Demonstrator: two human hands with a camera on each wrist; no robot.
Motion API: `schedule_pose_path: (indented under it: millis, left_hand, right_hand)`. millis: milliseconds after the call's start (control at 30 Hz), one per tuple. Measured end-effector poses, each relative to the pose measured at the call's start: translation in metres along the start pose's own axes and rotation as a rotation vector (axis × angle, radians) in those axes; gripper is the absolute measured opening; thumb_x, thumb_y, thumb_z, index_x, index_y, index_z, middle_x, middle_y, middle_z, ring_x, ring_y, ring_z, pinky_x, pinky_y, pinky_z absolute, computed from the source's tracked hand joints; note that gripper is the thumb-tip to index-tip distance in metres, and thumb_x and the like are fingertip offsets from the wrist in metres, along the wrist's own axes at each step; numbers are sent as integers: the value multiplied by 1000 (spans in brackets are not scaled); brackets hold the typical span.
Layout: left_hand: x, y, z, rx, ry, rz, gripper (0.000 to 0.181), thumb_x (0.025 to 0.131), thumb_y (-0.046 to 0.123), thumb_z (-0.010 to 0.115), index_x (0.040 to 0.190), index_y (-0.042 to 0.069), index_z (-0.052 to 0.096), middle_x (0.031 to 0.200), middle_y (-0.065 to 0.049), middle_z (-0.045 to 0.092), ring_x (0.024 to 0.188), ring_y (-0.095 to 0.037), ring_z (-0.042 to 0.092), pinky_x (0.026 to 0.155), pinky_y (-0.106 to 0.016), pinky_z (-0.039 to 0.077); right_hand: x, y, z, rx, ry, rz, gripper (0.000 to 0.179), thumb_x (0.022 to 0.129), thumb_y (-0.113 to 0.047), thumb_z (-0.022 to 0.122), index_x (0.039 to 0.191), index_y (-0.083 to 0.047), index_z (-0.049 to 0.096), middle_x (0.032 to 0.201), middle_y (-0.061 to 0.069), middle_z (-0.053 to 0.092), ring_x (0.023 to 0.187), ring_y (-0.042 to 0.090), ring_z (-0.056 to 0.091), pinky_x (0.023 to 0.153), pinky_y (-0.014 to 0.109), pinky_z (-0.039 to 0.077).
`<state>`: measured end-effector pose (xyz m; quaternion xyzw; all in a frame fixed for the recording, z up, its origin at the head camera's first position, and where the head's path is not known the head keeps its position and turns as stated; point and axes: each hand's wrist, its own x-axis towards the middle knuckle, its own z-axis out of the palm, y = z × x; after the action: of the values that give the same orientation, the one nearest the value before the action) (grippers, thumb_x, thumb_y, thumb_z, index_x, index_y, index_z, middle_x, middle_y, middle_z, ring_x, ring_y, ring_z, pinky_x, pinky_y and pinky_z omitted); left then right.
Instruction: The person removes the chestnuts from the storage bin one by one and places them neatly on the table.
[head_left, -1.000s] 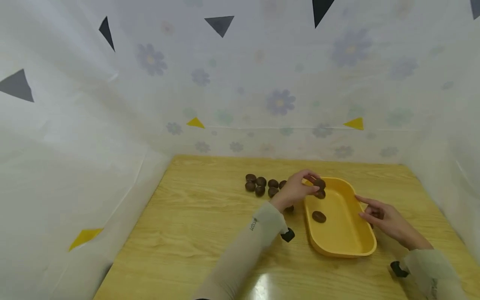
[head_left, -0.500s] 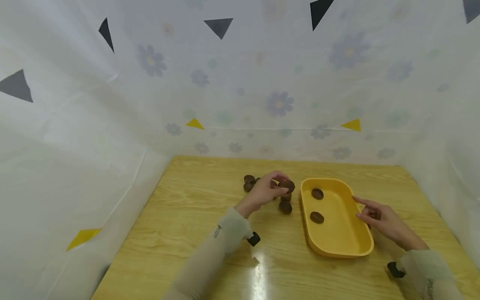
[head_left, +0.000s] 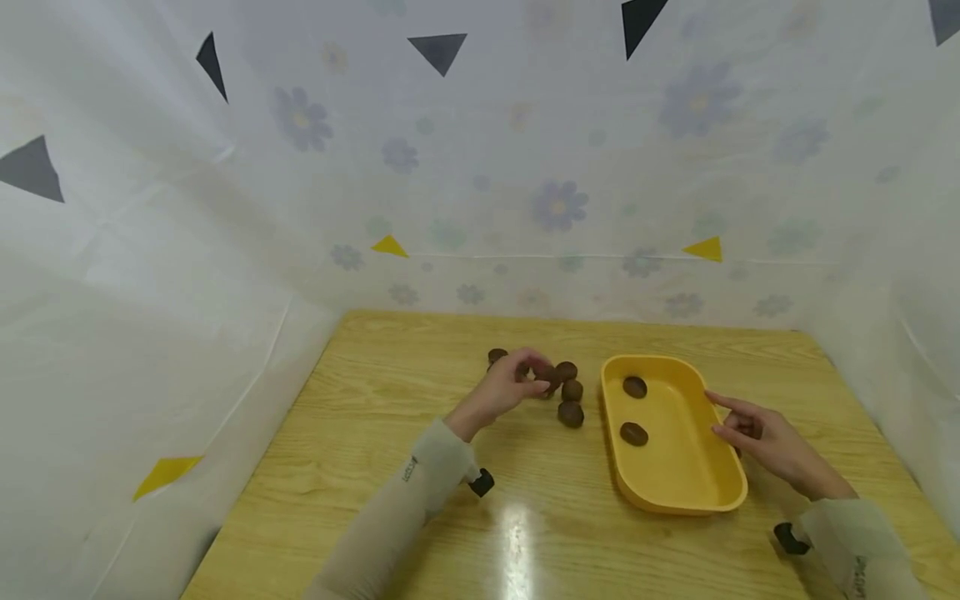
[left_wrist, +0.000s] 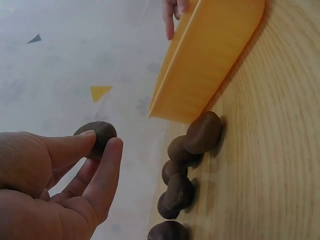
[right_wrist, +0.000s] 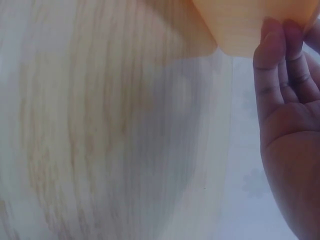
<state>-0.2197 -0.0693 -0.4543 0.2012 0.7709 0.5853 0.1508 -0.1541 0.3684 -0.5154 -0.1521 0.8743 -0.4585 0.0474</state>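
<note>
Between thumb and fingers of my left hand (head_left: 497,393) is a dark brown chestnut (left_wrist: 104,136), held clear of the others in the left wrist view. Several similar chestnuts (head_left: 570,414) lie on the table just beyond and right of that hand; some are partly hidden by it. A yellow tray (head_left: 678,467) stands to their right. Inside it, along the left side, lie a far chestnut (head_left: 634,387) and a nearer chestnut (head_left: 633,434), apart from each other. My right hand (head_left: 783,446) holds the tray's right rim, fingers bent against the outer wall (right_wrist: 240,30).
The wood-grain table (head_left: 420,500) ends at the back against a white flowered sheet (head_left: 480,167), which also closes off the left and right sides. Black cameras are strapped at both wrists.
My left hand has moved left from over the tray to the chestnuts on the table, with a chestnut in its fingers. My right hand and the tray have stayed in nearly the same place.
</note>
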Motion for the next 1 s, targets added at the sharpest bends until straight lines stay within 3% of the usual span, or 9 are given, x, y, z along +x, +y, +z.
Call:
schedule_pose_path:
  millis: [167,333,600,1000]
  left_hand:
    - [-4,-13,1,-38,-7,-41,27,103,8,65,129,12,64,129,-11,58,98,-25,65,102,-57,54]
    - [-3,-28,4,-36,6,-80,25,101,10,68,126,12,66,129,-10,60,94,-19,62,100,-58,54]
    - [2,-46,8,-5,19,-90,24,100,7,68,124,9,66,127,-12,60,90,-17,60,93,-51,59]
    - [7,-53,10,110,36,-89,25,99,5,70,123,8,67,122,-11,62,94,-17,61,82,-29,60]
  right_hand:
    - [-1,0,-1,1,5,7,60,107,-18,60,159,2,36,88,7,66,66,24,57,55,36,47]
    - [-1,2,1,12,4,12,60,107,-18,59,159,2,36,88,7,66,66,25,57,55,36,48]
    - [-2,2,2,30,8,-7,59,107,-15,59,158,4,36,88,6,66,65,25,56,54,36,46]
    - [1,3,1,10,28,-20,59,106,-15,61,158,2,38,88,6,66,66,24,57,54,36,46]
